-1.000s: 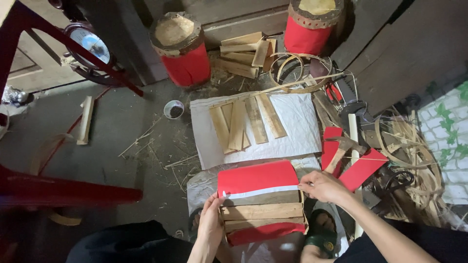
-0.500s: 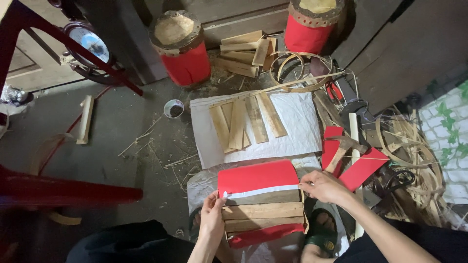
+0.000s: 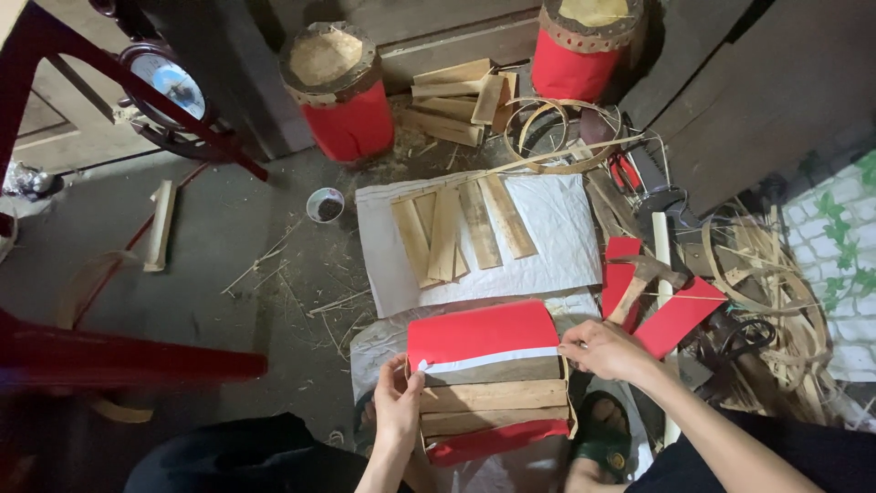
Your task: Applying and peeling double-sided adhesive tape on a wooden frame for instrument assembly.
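Both hands are set on a barrel-shaped bundle of wooden slats half wrapped in red paper, lying at 6 o'clock in the view, over the person's lap. Left hand: fingers curled, thumb and fingertips pinched on the left edge of the red sheet where a white strip shows. Right hand: fingers bent, the right edge of the same sheet nipped at the bundle's end. Bare slats are seen between the red upper wrap and a red band at the bottom.

Under the bundle, a crumpled pale plastic sheet is noted. At 3 o'clock of the right hand, cut red paper strips and a wooden-handled hammer are laid just beside each other, the hammer across the strips.

At 12 o'clock from the bundle, a white sheet on the floor is spread with loose flat wooden slats fanned on it. A small round cup with dark contents is placed at the sheet's 10 o'clock corner.

Farther out, at 3 o'clock, coiled bamboo strips are heaped. Along the far edge, two red drums with woven rims are stood: one at 11 o'clock, the other at 1 o'clock, a stack of short planks between them.
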